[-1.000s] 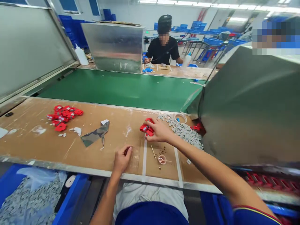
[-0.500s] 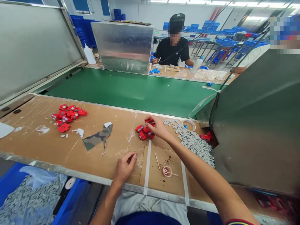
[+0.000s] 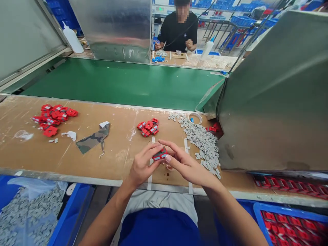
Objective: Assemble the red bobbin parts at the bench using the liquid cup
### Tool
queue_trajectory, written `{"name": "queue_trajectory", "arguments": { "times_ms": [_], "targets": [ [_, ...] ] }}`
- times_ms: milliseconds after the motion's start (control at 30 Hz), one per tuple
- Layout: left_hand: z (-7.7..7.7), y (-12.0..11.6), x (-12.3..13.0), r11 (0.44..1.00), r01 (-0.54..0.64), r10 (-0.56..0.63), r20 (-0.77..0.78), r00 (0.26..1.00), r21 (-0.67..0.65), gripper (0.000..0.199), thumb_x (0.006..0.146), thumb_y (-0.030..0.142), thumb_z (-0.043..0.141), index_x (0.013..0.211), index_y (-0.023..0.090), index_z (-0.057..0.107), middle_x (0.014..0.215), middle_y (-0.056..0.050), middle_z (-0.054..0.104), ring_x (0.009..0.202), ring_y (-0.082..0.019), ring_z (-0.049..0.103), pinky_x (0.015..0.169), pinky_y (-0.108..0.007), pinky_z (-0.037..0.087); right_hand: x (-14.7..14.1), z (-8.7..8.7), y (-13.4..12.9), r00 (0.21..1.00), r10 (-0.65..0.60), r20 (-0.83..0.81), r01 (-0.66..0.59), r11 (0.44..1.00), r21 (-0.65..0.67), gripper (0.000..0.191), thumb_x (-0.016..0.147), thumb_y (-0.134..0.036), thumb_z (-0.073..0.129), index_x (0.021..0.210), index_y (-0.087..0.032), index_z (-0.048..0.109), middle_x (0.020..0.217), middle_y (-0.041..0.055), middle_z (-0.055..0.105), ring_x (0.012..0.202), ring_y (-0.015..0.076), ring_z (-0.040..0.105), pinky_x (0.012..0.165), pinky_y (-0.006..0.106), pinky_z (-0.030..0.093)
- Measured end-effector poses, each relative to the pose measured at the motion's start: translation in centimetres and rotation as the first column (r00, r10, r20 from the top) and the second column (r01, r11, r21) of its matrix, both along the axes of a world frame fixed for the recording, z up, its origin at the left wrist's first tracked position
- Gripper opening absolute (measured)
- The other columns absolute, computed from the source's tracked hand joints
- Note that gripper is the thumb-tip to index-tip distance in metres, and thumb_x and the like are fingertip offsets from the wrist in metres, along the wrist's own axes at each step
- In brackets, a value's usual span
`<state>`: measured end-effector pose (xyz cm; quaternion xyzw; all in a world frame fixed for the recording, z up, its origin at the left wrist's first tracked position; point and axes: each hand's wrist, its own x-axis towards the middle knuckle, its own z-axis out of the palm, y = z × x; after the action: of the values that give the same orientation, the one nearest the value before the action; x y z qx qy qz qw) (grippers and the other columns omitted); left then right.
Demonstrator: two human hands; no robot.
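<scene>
In front of me a small red toy car body point(image 3: 160, 154) with grey-blue windows is held between both hands. My left hand point(image 3: 142, 165) has it pinched between thumb and fingers. My right hand point(image 3: 188, 167) closes on its right side, thumb tip against it and fingers reaching over it. A small pile of similar red car bodies point(image 3: 148, 125) lies just beyond my hands. Partly hidden beneath my right hand is a small clear cup point(image 3: 169, 166). Loose small grey pieces point(image 3: 205, 143) are heaped to the right.
More red car bodies point(image 3: 50, 130) lie at left, near a camouflage cloth strip point(image 3: 91, 139). A tape roll point(image 3: 195, 118) rests by the grey pieces. Beyond is a green conveyor belt point(image 3: 120, 83), with a co-worker point(image 3: 179, 32) across it. A metal panel point(image 3: 271, 102) bounds the right.
My right hand has drawn back from the small pile with a red car body. My left hand has moved right and up to meet it, and both now hold it. The view has tilted down.
</scene>
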<state>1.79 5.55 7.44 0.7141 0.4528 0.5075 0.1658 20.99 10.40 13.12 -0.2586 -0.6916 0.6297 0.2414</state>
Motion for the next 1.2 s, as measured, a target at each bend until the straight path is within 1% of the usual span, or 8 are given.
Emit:
{"name": "queue_trajectory", "arguments": {
  "times_ms": [133,267,433,567,733,867,1033,1200],
  "targets": [
    [-1.7,-0.9,0.3,0.979,-0.056,0.078,0.108,0.991,-0.195,0.031,0.094,0.028,0.069,0.124,0.018,0.067,0.112,-0.012,0.076,0.100,-0.021,0.074,0.089,-0.030,0.060,2.8,-1.3,-1.2,0.984,-0.167,0.068,0.159,0.981,0.108,0.051,0.105,-0.035,0.052,0.154,-0.027,0.041,0.109,0.0067,0.073,0.094,0.0169,0.071,0.082,0.031,0.061],
    [-3.5,-2.4,0.3,0.920,-0.082,0.145,0.139,0.980,-0.384,0.025,0.091,0.037,0.072,0.107,0.018,0.070,0.096,-0.008,0.077,0.082,-0.019,0.072,0.078,-0.028,0.057,5.5,-4.9,-1.8,0.869,-0.467,0.164,0.375,0.838,0.396,0.038,0.098,-0.033,0.064,0.134,-0.023,0.060,0.098,0.0066,0.072,0.079,0.0176,0.067,0.074,0.032,0.058],
    [-5.2,-3.4,0.8,0.898,-0.005,0.081,0.154,0.985,-0.440,0.029,0.092,0.045,0.070,0.101,0.017,0.071,0.091,-0.008,0.075,0.079,-0.019,0.070,0.074,-0.028,0.055,5.9,-9.0,-2.6,0.883,-0.423,0.206,0.295,0.839,0.458,0.019,0.097,-0.026,0.064,0.114,-0.022,0.072,0.092,0.0069,0.073,0.078,0.0194,0.068,0.068,0.031,0.057],
    [-5.6,-3.3,1.0,0.903,0.087,-0.034,0.131,0.991,-0.421,0.032,0.090,0.047,0.073,0.102,0.018,0.073,0.086,-0.007,0.075,0.074,-0.018,0.069,0.070,-0.027,0.055,4.8,-9.7,-2.6,0.886,-0.457,0.076,0.367,0.793,0.487,0.017,0.099,-0.019,0.058,0.100,-0.023,0.074,0.093,0.0069,0.077,0.082,0.0190,0.073,0.070,0.029,0.058],
    [-5.9,-3.4,0.5,0.886,0.090,-0.035,0.126,0.991,-0.454,0.034,0.088,0.048,0.074,0.104,0.018,0.075,0.087,-0.007,0.079,0.072,-0.019,0.071,0.069,-0.027,0.058,3.7,-10.3,-2.3,0.841,-0.531,-0.103,0.500,0.691,0.522,0.013,0.096,-0.019,0.064,0.093,-0.024,0.075,0.087,0.0057,0.079,0.080,0.0193,0.075,0.070,0.031,0.061],
    [-6.1,-3.5,0.2,0.865,0.047,0.011,0.113,0.994,-0.499,0.033,0.088,0.046,0.073,0.106,0.017,0.075,0.092,-0.009,0.080,0.075,-0.020,0.073,0.071,-0.029,0.059,3.3,-11.2,-2.9,0.782,-0.606,-0.146,0.596,0.658,0.460,0.010,0.093,-0.023,0.070,0.085,-0.024,0.074,0.085,0.0067,0.080,0.078,0.0213,0.077,0.069,0.033,0.063],
    [-6.3,-3.3,0.1,0.875,0.031,0.020,0.102,0.995,-0.483,0.031,0.087,0.042,0.075,0.107,0.018,0.076,0.094,-0.009,0.080,0.079,-0.021,0.074,0.075,-0.030,0.060,3.4,-12.2,-4.0,0.662,-0.745,-0.085,0.746,0.644,0.166,0.016,0.091,-0.035,0.073,0.082,-0.022,0.072,0.083,0.0075,0.081,0.079,0.0223,0.078,0.071,0.034,0.064],
    [-6.2,-3.1,0.1,0.905,0.070,-0.027,0.106,0.994,-0.420,0.029,0.089,0.041,0.075,0.109,0.019,0.076,0.093,-0.008,0.080,0.080,-0.020,0.073,0.075,-0.029,0.059,3.6,-11.2,-4.6,0.611,-0.790,-0.058,0.790,0.613,-0.028,0.021,0.089,-0.041,0.076,0.084,-0.022,0.071,0.082,0.0072,0.080,0.078,0.0220,0.078,0.070,0.034,0.064]
  ]
}}
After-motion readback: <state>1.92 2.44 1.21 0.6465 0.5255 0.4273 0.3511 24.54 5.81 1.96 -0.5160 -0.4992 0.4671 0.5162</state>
